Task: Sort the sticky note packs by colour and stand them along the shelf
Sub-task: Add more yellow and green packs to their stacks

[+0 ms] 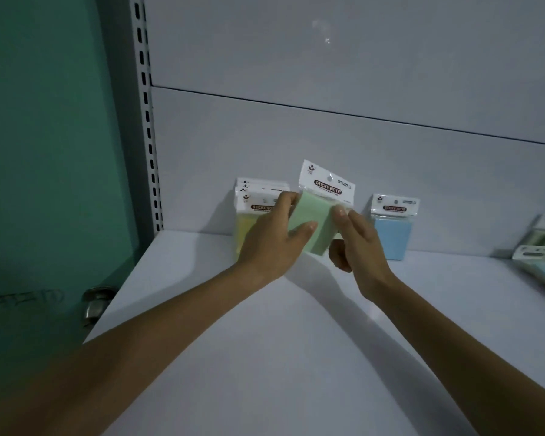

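Note:
A green sticky note pack (316, 222) with a white header card is tilted just above the white shelf (280, 335), near the back panel. My left hand (272, 239) grips its left side, and my right hand (357, 243) grips its right side. Behind my left hand, several yellow packs (245, 215) stand upright in a row against the back panel. One blue pack (392, 232) stands upright to the right of my right hand.
A loose pile of packs (543, 250) lies at the shelf's right edge. A slotted metal upright (147, 121) bounds the shelf on the left, with a green door (51, 152) and its metal knob (96, 302) beyond it.

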Demonstrator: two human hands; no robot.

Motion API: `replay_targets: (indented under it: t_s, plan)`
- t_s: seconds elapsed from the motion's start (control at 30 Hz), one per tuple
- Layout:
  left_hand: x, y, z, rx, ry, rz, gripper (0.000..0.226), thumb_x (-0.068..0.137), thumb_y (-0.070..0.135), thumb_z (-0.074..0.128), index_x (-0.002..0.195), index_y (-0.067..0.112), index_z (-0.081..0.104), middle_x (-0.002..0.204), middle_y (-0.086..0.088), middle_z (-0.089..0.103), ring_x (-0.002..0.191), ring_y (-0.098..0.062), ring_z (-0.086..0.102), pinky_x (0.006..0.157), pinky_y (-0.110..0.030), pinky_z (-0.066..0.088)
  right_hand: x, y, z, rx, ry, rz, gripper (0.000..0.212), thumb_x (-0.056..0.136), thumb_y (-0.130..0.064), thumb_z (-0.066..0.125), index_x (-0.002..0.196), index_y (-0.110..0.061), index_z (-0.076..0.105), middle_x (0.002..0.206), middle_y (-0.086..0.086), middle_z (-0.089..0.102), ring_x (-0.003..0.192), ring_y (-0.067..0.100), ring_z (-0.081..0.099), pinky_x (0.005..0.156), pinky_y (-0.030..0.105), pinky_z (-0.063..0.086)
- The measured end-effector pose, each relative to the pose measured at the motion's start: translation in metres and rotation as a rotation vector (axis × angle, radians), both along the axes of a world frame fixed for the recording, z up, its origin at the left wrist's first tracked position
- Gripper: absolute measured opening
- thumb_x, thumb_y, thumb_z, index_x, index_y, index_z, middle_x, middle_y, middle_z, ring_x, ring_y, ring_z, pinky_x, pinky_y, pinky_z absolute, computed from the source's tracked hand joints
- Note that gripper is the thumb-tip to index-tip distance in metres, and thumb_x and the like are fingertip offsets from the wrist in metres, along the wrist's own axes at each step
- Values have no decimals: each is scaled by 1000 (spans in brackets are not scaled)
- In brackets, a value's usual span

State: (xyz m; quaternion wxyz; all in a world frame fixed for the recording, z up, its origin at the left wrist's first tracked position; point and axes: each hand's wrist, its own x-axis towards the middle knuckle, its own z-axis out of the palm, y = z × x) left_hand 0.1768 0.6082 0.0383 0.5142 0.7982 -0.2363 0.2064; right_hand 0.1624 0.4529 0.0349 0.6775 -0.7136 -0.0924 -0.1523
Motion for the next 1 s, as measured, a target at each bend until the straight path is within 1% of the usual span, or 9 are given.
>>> replay_targets:
  t_s: [0.1, 0.2, 0.3, 0.37, 0.47, 0.57, 0.67, 0.77, 1.0]
  plan:
    - [6, -5, -4, 264, -236, 257, 45, 82, 43, 65, 118, 23, 47, 113, 2, 61, 101, -20, 57, 76, -30, 43, 5, -10, 4, 79, 61, 27, 23, 94, -40, 50, 102, -23, 65, 79, 1, 62, 41, 11, 48, 36, 20, 38]
    - [16, 7, -7, 143, -284, 483, 77, 66, 45, 77, 131, 21, 43, 138, -1, 46, 126, -24, 41, 94, -36, 31, 22, -20, -1, 21, 207, -131, 23, 93, -35, 55, 99, -13, 60, 77, 3, 60, 39, 10, 52, 36, 22, 41]
    - [23, 13, -16, -1, 8, 581, 118, 55, 50, 83, 147, 21, 16, 157, -5, 15, 143, -22, 14, 111, -44, 21, 38, -25, -13, -71, 300, -275, 30, 91, -35, 59, 102, -8, 55, 76, 3, 58, 44, 12, 53, 38, 21, 42]
    - [25, 8, -26, -70, 189, 517, 132, 50, 44, 88, 149, 24, 2, 157, -4, 12, 144, -20, 13, 111, -45, 23, 44, -26, -20, -52, 282, -319, 30, 87, -33, 64, 102, -9, 54, 80, 3, 60, 41, 10, 55, 35, 18, 43]
    - [29, 5, -41, -179, 220, 428, 131, 50, 26, 90, 147, 32, 2, 148, 1, 29, 135, -19, 31, 103, -36, 32, 47, -25, -32, -117, 190, -344, 32, 80, -25, 74, 100, -13, 52, 87, 2, 61, 37, 2, 56, 34, 16, 42]
    - [32, 7, -46, -242, 207, 410, 127, 51, 22, 90, 147, 28, 8, 147, 4, 34, 133, -17, 35, 104, -31, 32, 51, -27, -44, -183, 96, -373, 33, 80, -23, 73, 99, -17, 47, 99, 6, 58, 51, 15, 63, 35, 17, 42]
    - [35, 8, -47, -255, 218, 418, 123, 51, 24, 91, 147, 19, 13, 145, 2, 38, 132, -17, 38, 108, -33, 34, 56, -28, -44, -274, 72, -415, 35, 82, -26, 70, 104, -19, 44, 109, 9, 55, 68, 31, 65, 46, 32, 54]
    - [36, 8, -50, -254, 191, 425, 119, 51, 26, 91, 144, 19, 18, 143, 3, 38, 130, -16, 39, 104, -28, 32, 57, -29, -46, -261, 74, -420, 35, 83, -26, 70, 103, -20, 43, 103, 7, 57, 56, 31, 65, 55, 46, 57]
    - [39, 10, -53, -260, 179, 421, 120, 50, 28, 91, 144, 22, 17, 143, 6, 38, 128, -11, 39, 100, -24, 31, 62, -30, -43, -225, 186, -338, 40, 76, -35, 76, 100, -17, 48, 95, 2, 64, 43, 11, 63, 41, 23, 51]
